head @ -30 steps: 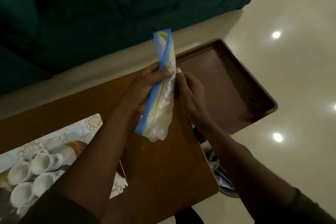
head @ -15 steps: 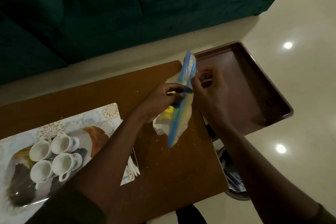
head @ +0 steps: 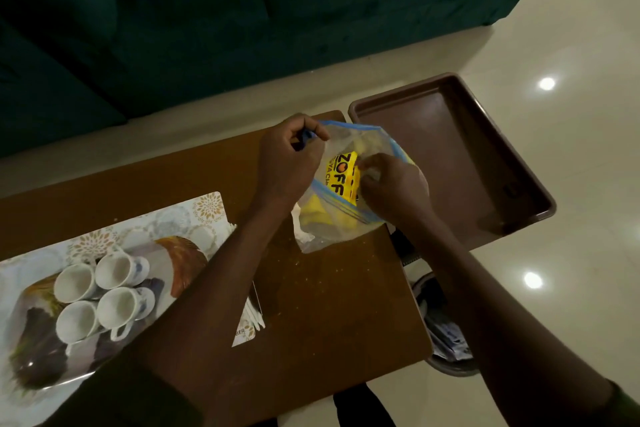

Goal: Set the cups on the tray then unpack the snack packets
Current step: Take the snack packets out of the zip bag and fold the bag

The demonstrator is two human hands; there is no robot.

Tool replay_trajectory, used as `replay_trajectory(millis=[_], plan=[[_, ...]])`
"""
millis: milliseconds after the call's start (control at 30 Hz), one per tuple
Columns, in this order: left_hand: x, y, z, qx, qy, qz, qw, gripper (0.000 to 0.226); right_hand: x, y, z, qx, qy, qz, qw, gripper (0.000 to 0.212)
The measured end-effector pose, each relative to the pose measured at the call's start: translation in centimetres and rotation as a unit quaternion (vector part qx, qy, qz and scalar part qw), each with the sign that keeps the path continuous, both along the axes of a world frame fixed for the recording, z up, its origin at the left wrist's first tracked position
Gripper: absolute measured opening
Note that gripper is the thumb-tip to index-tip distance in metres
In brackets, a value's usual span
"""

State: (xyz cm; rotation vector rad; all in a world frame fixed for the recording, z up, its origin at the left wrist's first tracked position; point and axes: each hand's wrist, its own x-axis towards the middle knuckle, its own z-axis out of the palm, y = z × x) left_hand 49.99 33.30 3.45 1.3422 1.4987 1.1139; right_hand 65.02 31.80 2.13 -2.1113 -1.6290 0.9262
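Zip-lock bag (head: 341, 218) at far right end of bench (head: 329, 305), mouth spread wide. Left hand (head: 289, 163) closed, pinching blue zip edge at bag's far left rim. Right hand (head: 393, 187) inside bag mouth, fingers curled onto yellow snack packet (head: 341, 177), packet within bag. Four white cups (head: 104, 295) upright, clustered in a two-by-two group, touching, on patterned tray (head: 194, 218) at left end of bench. Brown tray (head: 450, 156) bare, just beside bench's far right corner. Waste bin (head: 446, 340) on floor below bench's right edge.
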Motion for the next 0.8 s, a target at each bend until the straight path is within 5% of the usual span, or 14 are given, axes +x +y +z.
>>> replay_trajectory(millis=[133, 267, 467, 667, 800], plan=[[0.0, 0.1, -0.1, -0.009, -0.007, -0.013, 1.000, 0.021, 0.0, 0.9, -1.9, -0.094, -0.059, 0.044, 0.993, 0.036], [0.6, -0.5, -0.6, -0.022, -0.021, -0.027, 0.999, 0.022, -1.2, 2.3, -4.8, -0.139, -0.007, 0.052, 0.989, 0.042], [0.7, -0.8, -0.8, -0.022, -0.014, -0.035, 0.999, 0.022, -2.9, 2.6, -8.0, -0.165, 0.107, -0.064, 0.979, 0.025], [0.3, -0.6, -1.3, -0.006, 0.005, 0.023, 1.000, 0.026, -2.5, 3.9, -4.0, -0.106, 0.034, 0.027, 0.993, 0.011], [1.6, -0.1, -1.0, 0.021, 0.029, 0.038, 0.999, 0.032, -0.8, 4.0, 1.7, -0.045, -0.139, 0.220, 0.964, 0.025]])
